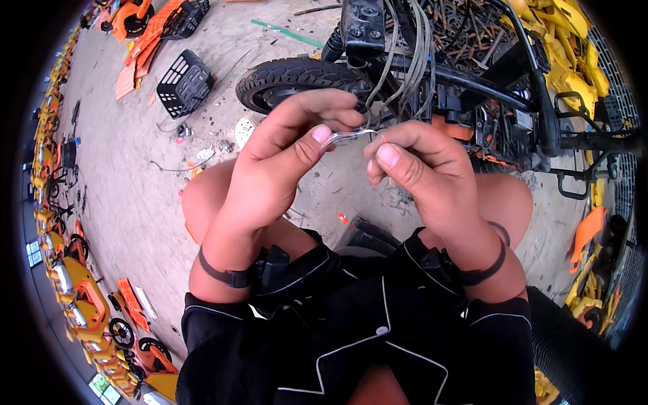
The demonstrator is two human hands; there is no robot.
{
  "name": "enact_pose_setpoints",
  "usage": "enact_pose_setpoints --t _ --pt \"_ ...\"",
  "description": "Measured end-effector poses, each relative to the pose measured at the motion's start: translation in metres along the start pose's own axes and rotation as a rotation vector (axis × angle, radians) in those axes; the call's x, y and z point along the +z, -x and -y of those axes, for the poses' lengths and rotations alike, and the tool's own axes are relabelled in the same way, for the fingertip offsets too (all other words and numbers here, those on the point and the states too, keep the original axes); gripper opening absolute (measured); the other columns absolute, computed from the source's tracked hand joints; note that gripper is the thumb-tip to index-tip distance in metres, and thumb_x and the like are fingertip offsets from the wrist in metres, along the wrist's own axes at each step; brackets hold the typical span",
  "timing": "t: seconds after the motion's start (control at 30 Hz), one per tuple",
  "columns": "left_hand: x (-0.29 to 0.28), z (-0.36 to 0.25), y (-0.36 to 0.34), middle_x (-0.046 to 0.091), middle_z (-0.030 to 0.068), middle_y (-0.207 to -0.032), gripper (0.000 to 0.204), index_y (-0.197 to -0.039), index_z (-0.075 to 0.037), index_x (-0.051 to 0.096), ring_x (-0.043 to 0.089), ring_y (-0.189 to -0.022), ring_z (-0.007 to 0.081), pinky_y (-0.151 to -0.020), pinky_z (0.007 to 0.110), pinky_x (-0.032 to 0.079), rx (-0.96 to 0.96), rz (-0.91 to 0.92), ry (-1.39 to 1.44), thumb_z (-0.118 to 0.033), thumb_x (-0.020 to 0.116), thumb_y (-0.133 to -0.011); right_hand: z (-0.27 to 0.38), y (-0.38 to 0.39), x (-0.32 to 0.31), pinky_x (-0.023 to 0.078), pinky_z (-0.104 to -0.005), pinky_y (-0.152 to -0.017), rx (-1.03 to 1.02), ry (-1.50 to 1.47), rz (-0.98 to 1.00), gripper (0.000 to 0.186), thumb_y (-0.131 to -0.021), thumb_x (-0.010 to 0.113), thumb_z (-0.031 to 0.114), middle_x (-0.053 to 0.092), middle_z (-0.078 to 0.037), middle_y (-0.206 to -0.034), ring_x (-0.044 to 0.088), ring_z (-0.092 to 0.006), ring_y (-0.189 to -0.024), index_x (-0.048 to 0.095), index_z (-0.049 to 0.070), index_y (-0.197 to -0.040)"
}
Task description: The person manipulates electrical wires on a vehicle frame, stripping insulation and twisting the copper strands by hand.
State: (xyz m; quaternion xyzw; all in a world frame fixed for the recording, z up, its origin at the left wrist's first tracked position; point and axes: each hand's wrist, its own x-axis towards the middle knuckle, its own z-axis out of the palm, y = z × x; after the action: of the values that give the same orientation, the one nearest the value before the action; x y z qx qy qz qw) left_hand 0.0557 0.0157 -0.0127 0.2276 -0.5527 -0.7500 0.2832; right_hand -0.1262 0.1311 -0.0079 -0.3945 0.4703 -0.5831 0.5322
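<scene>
My left hand (273,162) pinches some thin pale wire strands (345,135) between thumb and fingers, its other fingers curled above them. My right hand (425,179) has thumb and forefinger together at the right end of the strands, with the other fingers bent. Both hands are raised above my bent knees, in front of a black scooter frame (472,81) with a front tyre (273,77). Long grey cables (417,57) hang down from the frame just behind the strands. Exactly where the strands end under my right fingertips is hard to make out.
A black plastic basket (182,84) lies on the concrete floor (128,182). Rusty metal parts (462,37) fill the back, yellow panels (567,27) are piled at right, and rows of yellow and orange scooters (81,304) line the left. A pale perforated shoe (244,131) is beside the tyre.
</scene>
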Motion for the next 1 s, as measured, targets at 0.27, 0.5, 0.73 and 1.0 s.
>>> enact_pose_setpoints --t 0.27,0.5,0.73,1.0 --pt "0.008 -0.002 0.004 0.069 0.0081 -0.116 0.037 -0.134 0.000 0.062 0.062 -0.109 0.0162 -0.091 0.030 0.048 0.056 0.014 -0.085 -0.007 0.066 -0.098 -0.001 0.000 -0.003 0.051 -0.0297 -0.080 -0.012 -0.045 0.004 0.020 -0.103 0.062 0.016 0.069 -0.008 -0.092 0.064 -0.0148 -0.085 0.067 -0.003 -0.107" --pt "0.011 0.008 -0.005 0.070 0.0098 -0.107 0.027 -0.116 0.000 0.072 0.064 -0.099 0.0183 -0.085 0.031 0.051 0.312 0.029 -0.295 -0.007 0.077 -0.090 -0.007 0.001 0.003 0.051 -0.0253 -0.077 0.006 -0.143 0.019 0.018 -0.102 0.065 0.017 0.067 -0.003 -0.089 0.061 -0.0084 -0.084 0.068 -0.002 -0.103" --pt "0.010 0.009 -0.002 0.074 0.0122 -0.101 0.014 -0.101 0.000 0.073 0.068 -0.096 0.0223 -0.085 0.032 0.054 0.370 -0.050 -0.353 0.000 0.077 -0.088 -0.009 0.000 0.002 0.051 -0.0247 -0.078 -0.054 0.023 0.002 0.017 -0.099 0.069 0.015 0.067 -0.003 -0.090 0.062 -0.0092 -0.085 0.068 -0.001 -0.105" --pt "0.018 0.009 0.005 0.076 0.0117 -0.102 0.014 -0.100 0.001 0.073 0.071 -0.094 0.0210 -0.084 0.031 0.055 0.376 -0.227 -0.400 0.003 0.077 -0.087 0.006 0.003 0.008 0.045 -0.0244 -0.061 -0.317 0.559 -0.229 0.011 -0.090 0.076 0.008 0.065 -0.004 -0.082 0.058 -0.0080 -0.070 0.072 0.003 -0.099"
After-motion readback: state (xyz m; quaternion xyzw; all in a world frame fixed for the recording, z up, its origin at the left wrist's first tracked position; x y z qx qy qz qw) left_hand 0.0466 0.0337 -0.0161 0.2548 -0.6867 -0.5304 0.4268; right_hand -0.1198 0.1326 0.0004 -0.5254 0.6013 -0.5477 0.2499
